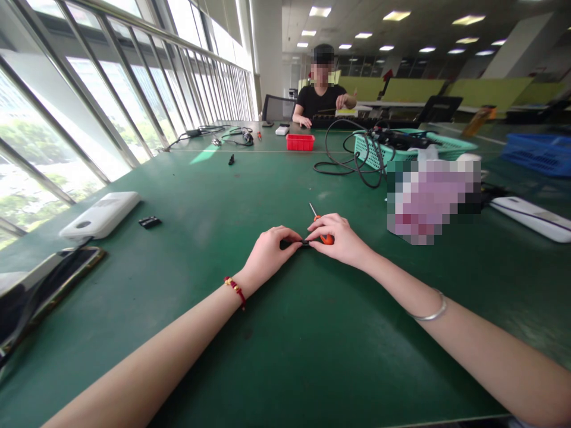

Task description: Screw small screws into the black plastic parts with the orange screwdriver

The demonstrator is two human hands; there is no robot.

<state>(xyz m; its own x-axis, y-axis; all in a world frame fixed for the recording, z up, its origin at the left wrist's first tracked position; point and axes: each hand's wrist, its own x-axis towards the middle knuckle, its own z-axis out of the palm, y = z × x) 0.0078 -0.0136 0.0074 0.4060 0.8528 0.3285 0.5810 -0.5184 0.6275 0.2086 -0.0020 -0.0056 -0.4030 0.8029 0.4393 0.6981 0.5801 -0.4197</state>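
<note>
Between my two hands, just above the green table [267, 333], is a small thin black part [306, 242]. My left hand [275, 246] pinches its left end between thumb and fingertips. The fingertips of my right hand [336, 235] close on its right end. A screwdriver with an orange handle [329, 239] and a thin metal shaft lies at my right hand, its tip pointing away from me. The fingers cover part of the handle, and I cannot tell whether they touch it. Most of the black part is hidden by my fingers.
Left are a white power bank [102, 215], a black piece [150, 222] and a phone [84, 258]. Ahead stand a red tray [300, 142] and a teal basket [455, 144] with cables. A blurred pink package [428, 199] lies right. A person [322, 98] sits opposite.
</note>
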